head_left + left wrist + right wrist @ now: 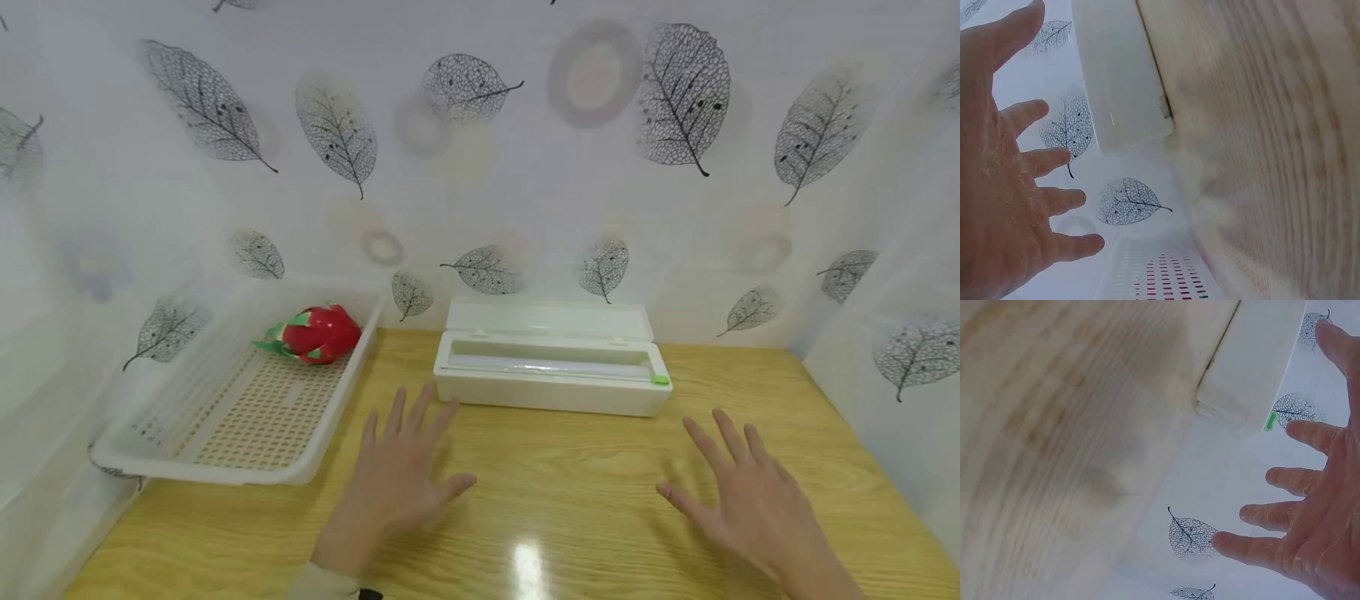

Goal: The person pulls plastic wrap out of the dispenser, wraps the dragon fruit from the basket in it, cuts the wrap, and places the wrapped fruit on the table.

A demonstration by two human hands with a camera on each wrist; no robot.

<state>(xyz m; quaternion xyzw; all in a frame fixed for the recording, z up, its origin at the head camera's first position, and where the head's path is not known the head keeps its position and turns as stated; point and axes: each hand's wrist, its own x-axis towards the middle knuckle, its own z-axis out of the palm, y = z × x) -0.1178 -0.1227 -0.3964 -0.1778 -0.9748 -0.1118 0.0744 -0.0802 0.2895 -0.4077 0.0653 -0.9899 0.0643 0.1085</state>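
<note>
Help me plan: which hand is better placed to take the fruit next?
Probably the left hand: empty and nearer the fruit in the basket. The right hand, also empty, is farther.

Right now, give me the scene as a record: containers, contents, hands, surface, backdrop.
plastic-wrap dispenser: white, lid open, toward table's back
contents: wrap roll
green tab: dispenser's right end
perforated plastic basket: white, left of dispenser
contents: dragon fruit
left hand: fingers spread, holding nothing
right hand: fingers spread, holding nothing
surface: wood-grain tabletop
backdrop: leaf-print sheet
</note>
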